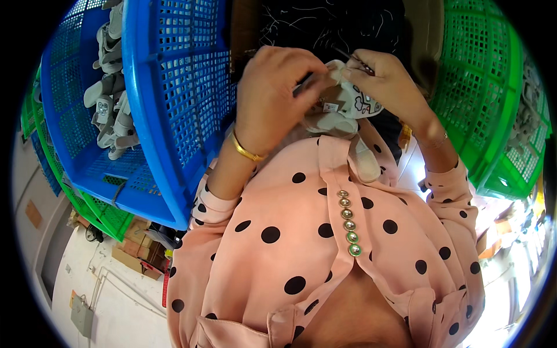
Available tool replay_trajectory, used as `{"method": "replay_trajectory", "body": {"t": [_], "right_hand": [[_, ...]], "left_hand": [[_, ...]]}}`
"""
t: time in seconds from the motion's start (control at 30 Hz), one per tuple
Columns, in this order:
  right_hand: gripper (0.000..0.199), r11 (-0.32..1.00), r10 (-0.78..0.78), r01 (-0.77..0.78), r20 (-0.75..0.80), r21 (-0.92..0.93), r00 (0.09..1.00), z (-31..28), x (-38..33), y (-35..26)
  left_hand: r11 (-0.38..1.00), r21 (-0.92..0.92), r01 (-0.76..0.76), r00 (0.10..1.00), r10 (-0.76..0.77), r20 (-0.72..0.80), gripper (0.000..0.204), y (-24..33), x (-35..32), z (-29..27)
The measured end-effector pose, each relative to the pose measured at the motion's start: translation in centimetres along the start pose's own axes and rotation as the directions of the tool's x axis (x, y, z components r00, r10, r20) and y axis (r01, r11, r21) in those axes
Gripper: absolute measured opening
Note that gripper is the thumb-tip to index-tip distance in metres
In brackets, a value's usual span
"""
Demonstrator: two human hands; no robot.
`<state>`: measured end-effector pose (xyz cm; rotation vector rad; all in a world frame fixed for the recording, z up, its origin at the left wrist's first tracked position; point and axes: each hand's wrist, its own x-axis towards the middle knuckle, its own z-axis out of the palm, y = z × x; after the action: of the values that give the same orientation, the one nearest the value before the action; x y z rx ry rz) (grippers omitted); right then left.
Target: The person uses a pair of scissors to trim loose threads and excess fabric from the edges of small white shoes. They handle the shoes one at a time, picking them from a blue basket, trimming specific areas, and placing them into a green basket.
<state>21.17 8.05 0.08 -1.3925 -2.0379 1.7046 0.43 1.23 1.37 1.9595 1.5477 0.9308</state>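
A small light-grey shoe with a black line drawing on its side is held up in front of my chest. My left hand is closed at its left edge, the thumb and forefinger curled toward each other and smeared by motion. With my right hand, I pinch the shoe's upper right edge. The same hand also grips a thin metal tool with a dark reddish handle, its tip pointing up and left; its exact kind cannot be made out. Below the shoe, a pale sole-shaped piece lies against my shirt.
On the left stands a tall blue plastic crate, with several similar shoes inside. A green crate rises at the right, also with shoes. Loose pale threads lie on a dark surface beyond my hands. Cardboard boxes sit at lower left.
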Motion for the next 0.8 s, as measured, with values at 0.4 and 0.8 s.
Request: {"method": "replay_trajectory", "body": {"t": [0.4, 0.8], "right_hand": [[0.021, 0.837, 0.406, -0.407, 0.083, 0.365, 0.91, 1.0, -1.8, 1.3], [0.034, 0.971, -0.109, 0.053, -0.233, -0.235, 0.966, 0.0, -2.8, 3.7]], "left_hand": [[0.963, 0.242, -0.116, 0.991, 0.127, -0.031, 0.019, 0.0, -2.4, 5.7], [0.962, -0.23, 0.147, 0.989, -0.136, 0.063, 0.011, -1.3, -2.3, 6.8]]}}
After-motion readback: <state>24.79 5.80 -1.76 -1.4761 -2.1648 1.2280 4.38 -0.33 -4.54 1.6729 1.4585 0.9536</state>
